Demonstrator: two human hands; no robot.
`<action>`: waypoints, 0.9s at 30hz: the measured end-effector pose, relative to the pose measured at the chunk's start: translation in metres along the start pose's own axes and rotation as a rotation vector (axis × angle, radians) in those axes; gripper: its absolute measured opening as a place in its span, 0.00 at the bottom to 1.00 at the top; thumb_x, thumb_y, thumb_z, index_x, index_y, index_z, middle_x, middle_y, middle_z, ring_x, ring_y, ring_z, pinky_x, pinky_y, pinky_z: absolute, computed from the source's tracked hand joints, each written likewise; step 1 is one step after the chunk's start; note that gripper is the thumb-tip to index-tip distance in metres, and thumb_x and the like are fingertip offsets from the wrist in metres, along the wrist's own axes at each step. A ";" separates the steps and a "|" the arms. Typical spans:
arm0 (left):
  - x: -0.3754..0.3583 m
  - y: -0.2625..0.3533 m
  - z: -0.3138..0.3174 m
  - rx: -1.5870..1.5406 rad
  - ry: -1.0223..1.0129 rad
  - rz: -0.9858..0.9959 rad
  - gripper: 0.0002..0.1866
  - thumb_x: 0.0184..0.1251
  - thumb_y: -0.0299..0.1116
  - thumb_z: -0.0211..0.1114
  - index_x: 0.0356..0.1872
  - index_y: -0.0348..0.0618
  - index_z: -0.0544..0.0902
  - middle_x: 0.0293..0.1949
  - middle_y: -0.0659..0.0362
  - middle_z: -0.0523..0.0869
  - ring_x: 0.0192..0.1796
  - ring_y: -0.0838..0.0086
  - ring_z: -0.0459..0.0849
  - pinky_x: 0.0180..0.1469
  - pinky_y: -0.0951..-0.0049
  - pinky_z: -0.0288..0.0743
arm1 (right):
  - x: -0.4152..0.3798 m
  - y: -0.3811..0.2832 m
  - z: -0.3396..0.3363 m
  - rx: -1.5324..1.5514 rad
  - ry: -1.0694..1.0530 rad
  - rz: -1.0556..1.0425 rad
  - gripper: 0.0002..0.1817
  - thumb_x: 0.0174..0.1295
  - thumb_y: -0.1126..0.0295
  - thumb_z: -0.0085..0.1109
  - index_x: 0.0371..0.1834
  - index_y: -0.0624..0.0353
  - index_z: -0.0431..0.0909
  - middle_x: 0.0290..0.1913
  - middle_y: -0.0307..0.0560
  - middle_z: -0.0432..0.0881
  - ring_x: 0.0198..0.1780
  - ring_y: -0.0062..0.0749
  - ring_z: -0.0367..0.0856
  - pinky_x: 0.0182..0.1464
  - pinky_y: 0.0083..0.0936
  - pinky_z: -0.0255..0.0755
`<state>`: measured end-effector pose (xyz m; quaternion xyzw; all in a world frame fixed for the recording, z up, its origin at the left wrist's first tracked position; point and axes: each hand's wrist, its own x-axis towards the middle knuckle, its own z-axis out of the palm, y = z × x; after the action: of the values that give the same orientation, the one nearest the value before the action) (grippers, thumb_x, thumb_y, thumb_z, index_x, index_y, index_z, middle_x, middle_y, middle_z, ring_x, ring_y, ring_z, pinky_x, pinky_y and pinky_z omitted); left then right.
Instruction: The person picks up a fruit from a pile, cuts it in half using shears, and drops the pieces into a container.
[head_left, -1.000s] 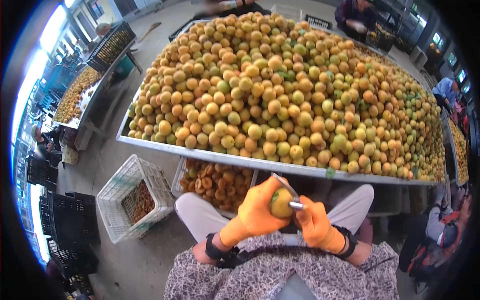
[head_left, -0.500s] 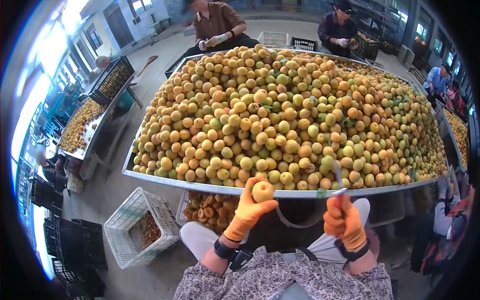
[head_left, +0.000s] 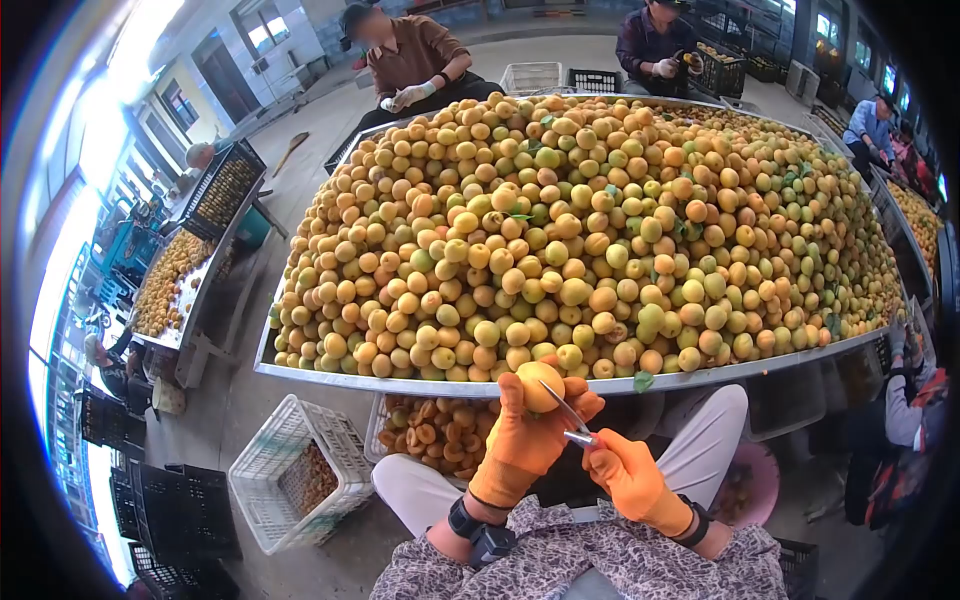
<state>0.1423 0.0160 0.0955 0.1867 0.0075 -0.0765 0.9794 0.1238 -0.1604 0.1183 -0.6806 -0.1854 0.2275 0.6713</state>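
Observation:
In an orange glove, my left hand (head_left: 525, 437) is closed around a yellow apricot (head_left: 540, 386), just in front of the table's metal rim. My right hand (head_left: 632, 478), gloved the same way, grips a small knife (head_left: 578, 431) by its reddish handle. The blade points up and left, its tip against the apricot's skin. Beyond both hands rises a large heap of yellow-orange apricots (head_left: 560, 255) with a few green leaves among them. Part of the knife's handle is hidden inside my right fist.
Below the table rim (head_left: 420, 384), a crate of halved apricots (head_left: 435, 428) stands by my knee. Left of it sits a white crate (head_left: 300, 475) with brown pieces inside. A pink basin (head_left: 750, 484) is at my right. Two people (head_left: 415, 65) work across the heap.
My right hand has moved left and turned the knife so its blade meets the apricot. My left hand has shifted slightly right and down, still with the fruit.

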 end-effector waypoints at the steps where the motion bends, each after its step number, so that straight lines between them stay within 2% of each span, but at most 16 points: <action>1: -0.002 -0.002 0.005 0.003 0.029 -0.014 0.40 0.61 0.70 0.55 0.58 0.42 0.75 0.44 0.50 0.85 0.55 0.54 0.81 0.67 0.42 0.67 | 0.001 0.002 0.000 -0.001 -0.001 0.001 0.19 0.75 0.56 0.49 0.34 0.63 0.72 0.19 0.37 0.65 0.23 0.18 0.60 0.26 0.21 0.58; 5: -0.011 -0.007 0.014 0.003 0.138 -0.063 0.41 0.61 0.71 0.52 0.57 0.42 0.76 0.44 0.50 0.85 0.54 0.53 0.81 0.67 0.42 0.67 | 0.005 0.010 0.003 -0.025 0.035 0.000 0.18 0.75 0.57 0.50 0.40 0.65 0.75 0.20 0.40 0.68 0.23 0.20 0.63 0.27 0.22 0.60; 7: -0.014 -0.009 0.015 0.044 0.122 -0.106 0.42 0.61 0.73 0.50 0.60 0.44 0.71 0.50 0.48 0.83 0.56 0.54 0.79 0.62 0.49 0.71 | 0.006 0.013 0.006 -0.036 0.040 -0.016 0.18 0.74 0.58 0.50 0.44 0.65 0.76 0.20 0.42 0.70 0.24 0.21 0.65 0.27 0.22 0.62; 9: -0.017 -0.010 0.013 0.058 0.080 -0.100 0.42 0.62 0.73 0.47 0.60 0.45 0.71 0.50 0.47 0.83 0.56 0.54 0.79 0.62 0.49 0.71 | 0.009 0.014 0.009 -0.062 0.092 -0.119 0.29 0.71 0.44 0.47 0.41 0.65 0.73 0.18 0.34 0.67 0.20 0.15 0.61 0.22 0.19 0.54; 10: -0.019 -0.009 0.015 0.088 0.080 -0.100 0.42 0.63 0.73 0.47 0.60 0.45 0.70 0.51 0.47 0.83 0.57 0.54 0.78 0.62 0.50 0.70 | 0.008 0.015 0.011 -0.066 0.085 -0.119 0.29 0.71 0.44 0.47 0.41 0.65 0.73 0.18 0.34 0.67 0.20 0.15 0.61 0.22 0.19 0.54; 12: -0.024 -0.009 0.021 0.114 0.076 -0.090 0.42 0.63 0.74 0.47 0.61 0.45 0.69 0.51 0.47 0.83 0.58 0.55 0.78 0.62 0.51 0.70 | 0.006 0.018 0.015 -0.184 0.141 -0.181 0.31 0.72 0.44 0.46 0.48 0.68 0.72 0.19 0.36 0.69 0.21 0.16 0.63 0.23 0.20 0.56; 13: -0.026 -0.009 0.026 0.135 0.084 -0.072 0.41 0.63 0.73 0.48 0.59 0.43 0.72 0.48 0.49 0.84 0.57 0.55 0.79 0.62 0.51 0.70 | 0.004 0.017 0.017 -0.192 0.131 -0.183 0.31 0.72 0.44 0.46 0.48 0.68 0.72 0.19 0.36 0.69 0.21 0.16 0.63 0.23 0.20 0.56; 15: -0.030 -0.010 0.033 0.148 0.088 -0.039 0.41 0.62 0.72 0.50 0.57 0.42 0.74 0.45 0.51 0.85 0.56 0.55 0.80 0.63 0.52 0.69 | -0.001 0.016 0.022 -0.253 0.190 -0.218 0.25 0.73 0.52 0.48 0.54 0.67 0.73 0.25 0.54 0.77 0.25 0.47 0.79 0.30 0.31 0.70; 17: -0.036 -0.008 0.038 0.287 0.025 0.033 0.40 0.63 0.71 0.50 0.60 0.43 0.70 0.45 0.51 0.85 0.58 0.56 0.78 0.63 0.54 0.68 | -0.005 0.024 0.024 -0.283 0.191 -0.232 0.27 0.73 0.50 0.47 0.55 0.68 0.72 0.23 0.53 0.77 0.23 0.49 0.78 0.28 0.31 0.69; 18: -0.039 -0.008 0.039 0.256 -0.002 0.020 0.40 0.65 0.69 0.51 0.62 0.41 0.67 0.46 0.51 0.84 0.61 0.57 0.76 0.65 0.55 0.66 | -0.007 0.023 0.024 -0.284 0.185 -0.234 0.27 0.73 0.50 0.47 0.55 0.68 0.72 0.23 0.53 0.76 0.22 0.49 0.77 0.27 0.32 0.69; 22: -0.040 0.002 0.036 0.453 -0.098 0.116 0.42 0.64 0.68 0.55 0.63 0.39 0.65 0.48 0.49 0.83 0.60 0.57 0.78 0.67 0.55 0.64 | -0.011 0.003 0.020 -0.316 0.159 -0.237 0.24 0.72 0.51 0.49 0.48 0.67 0.74 0.21 0.53 0.75 0.21 0.50 0.76 0.26 0.33 0.68; 24: -0.043 0.007 0.041 0.445 -0.121 0.038 0.44 0.61 0.65 0.63 0.64 0.37 0.64 0.50 0.46 0.82 0.58 0.58 0.80 0.66 0.57 0.67 | -0.012 0.002 0.015 -0.345 0.132 -0.245 0.24 0.72 0.52 0.49 0.46 0.67 0.74 0.21 0.53 0.75 0.21 0.51 0.76 0.27 0.33 0.68; 25: -0.045 0.011 0.045 0.437 -0.121 0.047 0.44 0.61 0.65 0.63 0.64 0.37 0.64 0.50 0.46 0.82 0.58 0.58 0.80 0.66 0.57 0.67 | -0.012 0.002 0.011 -0.356 0.103 -0.250 0.23 0.71 0.52 0.50 0.44 0.66 0.75 0.21 0.53 0.74 0.21 0.52 0.75 0.26 0.34 0.68; 27: -0.049 0.021 0.052 0.505 -0.116 -0.038 0.45 0.57 0.60 0.70 0.64 0.37 0.64 0.51 0.43 0.81 0.55 0.61 0.82 0.63 0.62 0.72 | -0.010 -0.001 0.008 -0.373 0.065 -0.259 0.22 0.71 0.53 0.50 0.42 0.66 0.75 0.21 0.53 0.74 0.21 0.52 0.75 0.26 0.34 0.68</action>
<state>0.0968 0.0236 0.1538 0.4204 -0.0644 -0.1051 0.8989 0.1107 -0.1591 0.1204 -0.7705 -0.2882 0.0793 0.5631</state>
